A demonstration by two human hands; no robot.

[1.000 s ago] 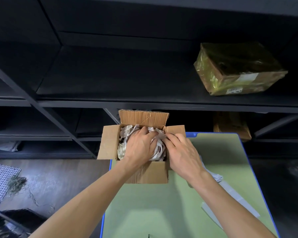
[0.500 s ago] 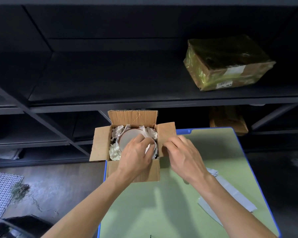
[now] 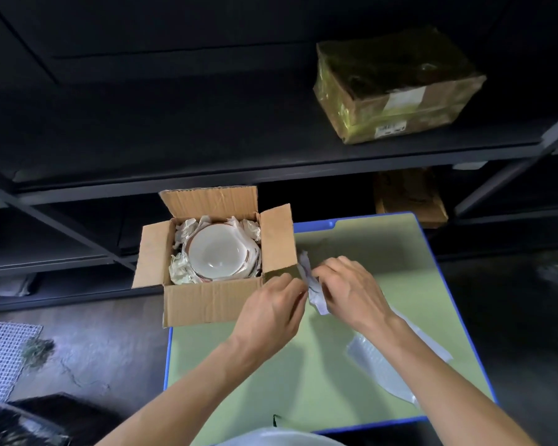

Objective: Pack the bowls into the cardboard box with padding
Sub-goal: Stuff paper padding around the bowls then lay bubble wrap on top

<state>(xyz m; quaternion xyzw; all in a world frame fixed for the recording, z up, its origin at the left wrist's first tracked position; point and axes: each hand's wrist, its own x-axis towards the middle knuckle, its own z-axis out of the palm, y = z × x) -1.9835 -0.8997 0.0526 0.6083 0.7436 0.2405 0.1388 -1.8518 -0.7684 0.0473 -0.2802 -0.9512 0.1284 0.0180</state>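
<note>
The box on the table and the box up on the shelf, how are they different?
The box on the table is open, flaps spread; the box on the shelf is shut. The table box is bare brown cardboard; the shelf box is wrapped in shiny yellowish tape and bears white labels. The table box shows a white bowl amid crumpled paper; the shelf box hides its contents. Both are cardboard.

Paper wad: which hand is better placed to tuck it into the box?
Left, probably. Both hands pinch the paper wad, but the left hand sits beside the cardboard box; the right hand lies farther away.
</note>
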